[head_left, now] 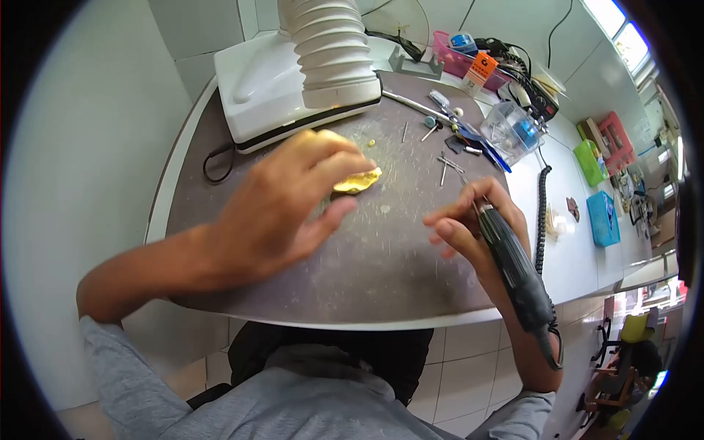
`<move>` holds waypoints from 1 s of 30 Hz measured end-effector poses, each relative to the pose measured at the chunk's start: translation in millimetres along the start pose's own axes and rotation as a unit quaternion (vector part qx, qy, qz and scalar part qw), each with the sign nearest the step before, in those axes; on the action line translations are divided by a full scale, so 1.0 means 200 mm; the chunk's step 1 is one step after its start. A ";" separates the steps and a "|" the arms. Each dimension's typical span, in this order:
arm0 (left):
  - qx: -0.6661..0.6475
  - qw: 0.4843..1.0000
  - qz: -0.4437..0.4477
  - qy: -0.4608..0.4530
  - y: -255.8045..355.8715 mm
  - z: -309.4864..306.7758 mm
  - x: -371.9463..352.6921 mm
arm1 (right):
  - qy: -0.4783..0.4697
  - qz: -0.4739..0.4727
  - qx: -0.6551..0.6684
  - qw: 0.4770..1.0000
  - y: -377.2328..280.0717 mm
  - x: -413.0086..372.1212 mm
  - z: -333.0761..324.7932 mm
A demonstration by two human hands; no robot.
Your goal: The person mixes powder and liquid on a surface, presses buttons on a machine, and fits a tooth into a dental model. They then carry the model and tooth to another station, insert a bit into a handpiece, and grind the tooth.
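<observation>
My left hand [282, 194] reaches in over the table, slightly blurred, with its thumb held away from the fingers. Just beyond its fingertips, and partly covered by them, lies a small yellow, irregularly shaped piece [359, 181]. I cannot make out whether a fingertip touches it. On the right, a black corded rotary handpiece [517, 268] lies across my right hand [469, 224], gripped near its front end. The handpiece's tip points up and away from me, towards a few thin metal burs [449, 165] on the tabletop.
A white machine with a ribbed hose [330, 51] stands at the back left. Behind the burs are a brush [438, 99], a clear container [510, 128] and a pink basket [451, 59]. A coiled cord [543, 220] runs along the right, near a blue basket [603, 220].
</observation>
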State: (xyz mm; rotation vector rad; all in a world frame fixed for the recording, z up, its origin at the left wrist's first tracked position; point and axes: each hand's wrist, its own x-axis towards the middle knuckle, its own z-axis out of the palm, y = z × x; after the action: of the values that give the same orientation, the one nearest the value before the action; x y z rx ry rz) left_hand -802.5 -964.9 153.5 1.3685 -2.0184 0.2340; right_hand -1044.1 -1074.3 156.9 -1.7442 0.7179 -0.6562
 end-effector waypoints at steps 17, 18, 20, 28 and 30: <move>-0.213 0.921 -0.234 -0.227 -0.20 0.07 0.11 | -0.099 -0.091 -0.073 0.988 0.13 0.36 0.17; -0.248 0.922 -0.223 -0.199 -0.21 0.09 0.11 | -0.093 -0.109 -0.052 0.988 0.16 0.36 0.17; -0.324 0.899 -0.237 -0.176 -0.22 0.10 0.14 | -0.067 -0.060 0.031 0.995 0.13 0.36 0.17; -0.474 0.796 -0.315 -0.204 -0.27 0.13 0.10 | -0.071 -0.067 0.128 0.987 0.17 0.39 0.18; -0.506 0.782 -0.329 -0.153 -0.25 0.14 0.10 | -0.066 -0.061 0.138 0.986 0.17 0.39 0.18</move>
State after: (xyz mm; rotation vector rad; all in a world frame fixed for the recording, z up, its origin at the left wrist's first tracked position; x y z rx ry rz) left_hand -775.2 -1016.0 134.5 1.2617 -1.3161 -1.2755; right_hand -970.9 -1116.5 121.5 -1.5651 0.4095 -0.6812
